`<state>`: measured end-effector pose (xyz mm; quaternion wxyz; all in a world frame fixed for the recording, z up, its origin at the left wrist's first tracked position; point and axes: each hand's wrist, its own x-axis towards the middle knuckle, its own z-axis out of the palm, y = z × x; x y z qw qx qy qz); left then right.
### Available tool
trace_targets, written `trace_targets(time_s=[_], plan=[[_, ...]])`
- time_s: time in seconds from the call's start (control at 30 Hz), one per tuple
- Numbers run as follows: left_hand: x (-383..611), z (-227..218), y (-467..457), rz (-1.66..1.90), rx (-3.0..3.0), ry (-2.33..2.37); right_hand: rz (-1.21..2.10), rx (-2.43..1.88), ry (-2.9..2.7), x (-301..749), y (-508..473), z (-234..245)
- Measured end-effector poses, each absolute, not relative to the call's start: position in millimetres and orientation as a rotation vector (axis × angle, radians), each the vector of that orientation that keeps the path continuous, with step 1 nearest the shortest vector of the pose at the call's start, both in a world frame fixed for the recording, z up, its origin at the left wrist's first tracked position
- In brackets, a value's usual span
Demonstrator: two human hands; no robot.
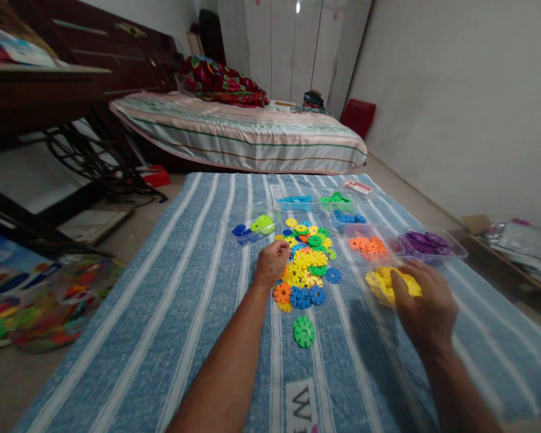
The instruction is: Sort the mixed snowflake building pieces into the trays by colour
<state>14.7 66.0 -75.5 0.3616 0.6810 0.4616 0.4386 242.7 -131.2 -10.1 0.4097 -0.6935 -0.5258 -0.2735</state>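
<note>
My left hand (274, 263) is closed, fingers curled, at the left edge of a loose pile of notched plastic discs (306, 258) in several colours. What its fingers hold, if anything, is hidden. My right hand (426, 304) reaches over a clear container of yellow discs (381, 285), thumb and fingers bent close together at the yellow pieces. Its fingertips are partly hidden, so I cannot make out what they grip. Nearer to me than the pile, a single green disc (303, 332) lies flat on the striped cloth (216, 337).
Clear containers hold orange discs (368, 246), purple discs (426, 243), blue discs (349, 218), green discs (336, 200) and light blue discs (295, 201). Left of them, another has lime discs (262, 224) and dark blue discs (241, 230). A bed (252, 135) stands beyond the cloth-covered surface.
</note>
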Motion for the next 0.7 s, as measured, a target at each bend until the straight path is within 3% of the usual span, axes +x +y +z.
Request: trace_targets(time_s=[0.3,0.7], plan=[[14.1,-74.1,61.8,1.117,1.744,1.191,-0.224,-1.569,-1.818,134.3,-102.5,-49.3],[14.6,-69.1,57.8,1.108,1.735,1.179,-0.111,-1.688,-1.900,121.7,-105.2,-68.4]])
